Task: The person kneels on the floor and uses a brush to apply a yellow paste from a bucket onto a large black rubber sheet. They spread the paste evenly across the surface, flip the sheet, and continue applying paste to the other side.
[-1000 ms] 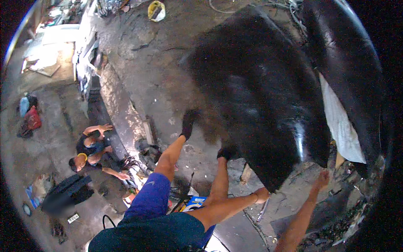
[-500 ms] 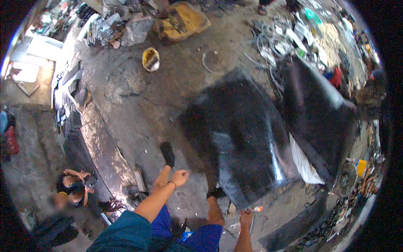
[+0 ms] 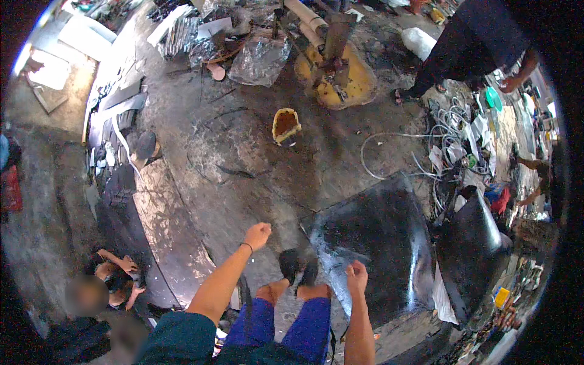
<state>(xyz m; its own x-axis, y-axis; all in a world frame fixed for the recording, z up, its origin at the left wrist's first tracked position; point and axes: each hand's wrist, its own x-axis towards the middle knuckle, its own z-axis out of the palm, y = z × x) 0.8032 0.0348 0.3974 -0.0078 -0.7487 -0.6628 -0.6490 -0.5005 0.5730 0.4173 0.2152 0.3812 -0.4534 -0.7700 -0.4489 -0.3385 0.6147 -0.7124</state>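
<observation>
A: Where did we find the large black sheet (image 3: 389, 237)?

B: We recorded it on the floor (image 3: 337, 161), just right of the wearer's dark shoes (image 3: 291, 264). A second black sheet (image 3: 471, 258), raised in a fold, lay on its right, with a pale strip (image 3: 443, 295) between their lower parts.

A: And the left hand (image 3: 258, 236)?

B: We noted it over the floor, left of the sheet and apart from it, a dark band (image 3: 246, 246) at the wrist. Its grip was drawn together, fingers curled in.

A: The right hand (image 3: 358, 277)?

B: We saw it in front of the sheet's left part, fingers bent; we could not tell whether it touched, or whether its grip was spread or pressed together.
</observation>
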